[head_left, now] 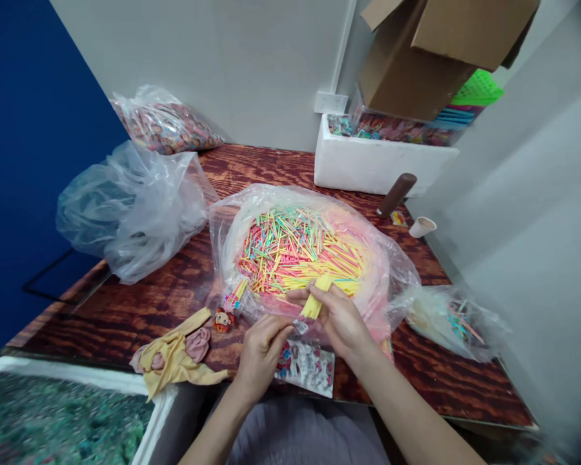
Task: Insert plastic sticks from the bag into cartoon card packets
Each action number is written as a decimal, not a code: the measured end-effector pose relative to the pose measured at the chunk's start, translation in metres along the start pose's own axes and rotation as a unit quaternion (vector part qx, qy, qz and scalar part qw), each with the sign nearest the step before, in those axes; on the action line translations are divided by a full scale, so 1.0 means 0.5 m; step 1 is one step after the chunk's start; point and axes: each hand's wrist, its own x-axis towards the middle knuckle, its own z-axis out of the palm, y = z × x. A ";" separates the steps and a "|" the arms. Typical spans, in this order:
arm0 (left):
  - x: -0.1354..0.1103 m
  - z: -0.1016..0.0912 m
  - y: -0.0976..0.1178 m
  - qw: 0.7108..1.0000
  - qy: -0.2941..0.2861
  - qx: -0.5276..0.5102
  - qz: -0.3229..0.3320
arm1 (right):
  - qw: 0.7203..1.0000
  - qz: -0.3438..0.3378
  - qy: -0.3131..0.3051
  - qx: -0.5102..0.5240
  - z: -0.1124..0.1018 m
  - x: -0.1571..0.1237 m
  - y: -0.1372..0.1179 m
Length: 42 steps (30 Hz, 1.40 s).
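Observation:
In my right hand [343, 323] is a bundle of thin yellow sticks [319, 296], gripped between thumb and fingers. At the bundle's lower end shows a small clear plastic bag [301, 325], whose edge my left hand [261, 352] pinches. Both hands are just in front of a large open plastic bag [390, 258] full of loose pink, yellow and green sticks [290, 248]. Left of my hands lies a filled packet of sticks [232, 301] with a cartoon head [223, 320] by it. Below them is a stack of printed clear packets [310, 368].
Crumpled plastic bags [145, 206] lie at left, near yellow and pink cloth pieces [181, 355]. A white foam box [382, 161] at back right bears a cardboard box [411, 71]. A brown cylinder [397, 194], a paper cup [422, 227] and another plastic bag [455, 323] are at right.

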 end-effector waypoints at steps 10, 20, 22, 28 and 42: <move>0.000 0.013 -0.006 0.979 0.053 -0.139 -0.140 | 0.995 0.009 -0.068 -0.072 0.027 -0.004 0.002; 0.000 0.016 -0.009 0.927 0.101 -0.284 -0.223 | 0.959 -0.159 -0.008 -0.233 0.006 -0.037 0.020; 0.003 0.014 -0.002 0.924 0.099 -0.298 -0.217 | 0.933 -0.205 -0.027 -0.296 0.008 -0.042 0.026; 0.003 -0.002 0.013 0.916 0.094 -0.321 -0.223 | 0.882 -0.259 -0.073 -0.386 0.002 -0.047 0.029; 0.014 -0.073 0.055 0.943 0.035 -0.259 -0.208 | 0.802 -0.311 -0.140 -0.490 0.019 -0.082 0.020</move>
